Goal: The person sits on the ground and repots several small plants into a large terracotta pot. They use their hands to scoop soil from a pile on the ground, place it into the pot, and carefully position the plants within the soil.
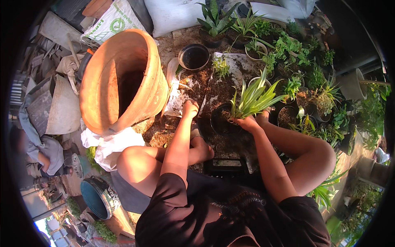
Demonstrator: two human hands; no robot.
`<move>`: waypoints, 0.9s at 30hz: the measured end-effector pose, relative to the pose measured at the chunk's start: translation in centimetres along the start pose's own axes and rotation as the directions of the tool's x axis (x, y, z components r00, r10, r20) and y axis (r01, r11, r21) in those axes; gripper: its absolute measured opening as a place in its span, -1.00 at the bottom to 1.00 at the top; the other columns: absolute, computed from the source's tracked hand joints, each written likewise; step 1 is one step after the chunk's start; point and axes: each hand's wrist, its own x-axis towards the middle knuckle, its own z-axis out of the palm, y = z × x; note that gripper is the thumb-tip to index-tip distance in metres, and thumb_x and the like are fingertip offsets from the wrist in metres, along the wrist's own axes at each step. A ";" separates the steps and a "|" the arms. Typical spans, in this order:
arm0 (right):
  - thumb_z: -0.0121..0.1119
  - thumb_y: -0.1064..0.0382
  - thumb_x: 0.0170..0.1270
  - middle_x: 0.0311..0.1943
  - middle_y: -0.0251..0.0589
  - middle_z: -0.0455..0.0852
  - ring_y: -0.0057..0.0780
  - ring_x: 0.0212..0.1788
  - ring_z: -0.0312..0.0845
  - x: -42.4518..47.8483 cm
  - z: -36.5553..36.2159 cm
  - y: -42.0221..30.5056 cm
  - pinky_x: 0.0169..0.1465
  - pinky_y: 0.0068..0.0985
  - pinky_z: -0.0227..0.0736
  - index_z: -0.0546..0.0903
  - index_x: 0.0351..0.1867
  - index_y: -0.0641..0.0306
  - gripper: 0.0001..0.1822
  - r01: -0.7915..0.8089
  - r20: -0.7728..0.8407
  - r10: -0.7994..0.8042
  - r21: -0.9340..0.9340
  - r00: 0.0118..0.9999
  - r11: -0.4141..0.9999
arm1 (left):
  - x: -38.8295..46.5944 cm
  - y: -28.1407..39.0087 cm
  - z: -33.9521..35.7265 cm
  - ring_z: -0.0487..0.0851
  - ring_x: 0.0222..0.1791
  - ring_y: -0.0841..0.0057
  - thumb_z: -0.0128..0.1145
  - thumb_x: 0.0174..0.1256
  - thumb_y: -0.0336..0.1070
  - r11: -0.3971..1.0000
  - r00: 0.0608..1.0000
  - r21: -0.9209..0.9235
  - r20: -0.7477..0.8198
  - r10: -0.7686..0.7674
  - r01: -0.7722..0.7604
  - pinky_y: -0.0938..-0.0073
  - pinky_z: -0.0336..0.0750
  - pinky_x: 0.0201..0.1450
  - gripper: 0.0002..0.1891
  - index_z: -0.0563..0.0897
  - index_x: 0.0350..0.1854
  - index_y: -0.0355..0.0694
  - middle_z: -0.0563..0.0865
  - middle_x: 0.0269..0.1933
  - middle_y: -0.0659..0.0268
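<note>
My right hand (247, 123) grips a leafy plant (257, 97) with long, pale-edged green leaves by its base. Roots or stem ends hang over the rim of a black plastic pot (218, 125) that stands between my feet, soil inside it. My left hand (190, 108) is curled into a fist above a soil-strewn white sack (176, 105); its palm side is hidden, so I cannot tell whether anything is in it. Close to that fist, a big terracotta pot (154, 89) lies tilted with its mouth towards the left.
A round black pot (194, 57) stands beyond my left hand. Several potted plants (291, 86) crowd the right side, and a snake plant (215, 20) is at the back. White sacks (176, 15) line the far edge. Another person (46, 154) sits at left, near a paint bucket (97, 197).
</note>
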 end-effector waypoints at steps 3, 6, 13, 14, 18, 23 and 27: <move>0.34 -0.07 0.34 0.23 0.01 0.70 -0.06 0.28 0.59 0.2 0.5 -0.5 0.30 -0.23 0.47 0.66 0.25 0.08 -0.48 -0.054 0.021 0.054 -0.015 0.998 0.998 | 5.5 -1.9 -1.7 0.62 0.24 -0.15 0.26 0.25 -0.21 0.911 0.961 0.406 0.273 -0.042 -0.075 0.03 0.57 0.25 -0.47 0.53 0.23 -0.36 0.59 0.30 -0.23; 0.36 0.01 0.34 0.21 -0.05 0.72 -0.20 0.26 0.61 -0.7 -1.3 -1.5 0.30 -0.31 0.46 0.65 0.26 0.14 -0.49 -0.114 0.055 0.111 0.068 0.992 0.991 | 9.4 0.4 0.7 -0.11 0.68 -0.12 0.14 0.33 -0.24 0.751 0.897 0.655 0.378 -0.230 -0.083 0.15 0.06 0.67 -0.11 -0.01 0.66 -0.29 -0.10 0.67 -0.21; 0.32 0.00 0.40 0.26 -0.10 0.69 -0.27 0.32 0.55 -1.1 -1.6 0.2 0.40 -0.30 0.36 0.61 0.32 0.13 -0.47 -0.269 0.218 0.249 0.065 0.944 0.961 | 14.4 -1.7 0.4 -0.22 0.71 0.00 -0.16 0.60 -0.03 0.765 0.954 0.639 0.268 -0.131 -0.074 0.05 -0.12 0.70 -0.27 -0.11 0.72 0.11 -0.15 0.72 0.07; 0.31 0.00 0.40 0.27 -0.10 0.68 -0.26 0.33 0.54 -1.0 -1.6 0.5 0.40 -0.30 0.35 0.61 0.33 0.12 -0.47 -0.285 0.220 0.263 0.072 0.939 0.956 | 14.1 -2.4 -0.1 -0.18 0.71 0.04 -0.16 0.61 0.03 0.756 0.951 0.655 0.238 -0.197 -0.008 0.03 -0.07 0.69 -0.27 -0.10 0.72 0.09 -0.10 0.73 0.15; 0.30 -0.01 0.40 0.32 -0.10 0.66 -0.23 0.40 0.50 -0.3 -1.7 -0.9 0.42 -0.28 0.34 0.60 0.34 0.10 -0.47 -0.303 0.229 0.273 0.108 0.934 0.947 | 15.1 -3.6 -1.6 -0.13 0.71 0.13 -0.18 0.60 0.12 0.764 0.954 0.630 0.118 -0.275 0.143 0.02 0.06 0.65 -0.26 -0.08 0.72 0.13 -0.06 0.72 0.19; 0.29 0.00 0.41 0.29 -0.12 0.68 -0.21 0.38 0.52 0.0 -2.5 -1.3 0.40 -0.28 0.36 0.60 0.34 0.10 -0.47 -0.257 0.219 0.228 0.113 0.949 0.960 | 16.5 -1.4 -0.6 -0.02 0.70 0.21 -0.14 0.54 0.17 0.643 0.874 0.665 -0.030 -0.484 0.379 0.08 0.18 0.61 -0.16 -0.12 0.71 -0.07 -0.03 0.72 0.22; 0.32 0.04 0.41 0.30 -0.13 0.67 -0.25 0.37 0.51 -0.2 -2.7 -3.5 0.41 -0.28 0.36 0.60 0.33 0.13 -0.48 -0.277 0.177 0.256 0.107 0.951 0.955 | 17.5 -1.3 -2.1 0.24 0.60 0.09 -0.11 0.52 0.14 0.677 0.828 0.598 0.040 -0.559 0.429 0.00 0.25 0.56 -0.18 0.03 0.67 -0.24 0.13 0.66 -0.01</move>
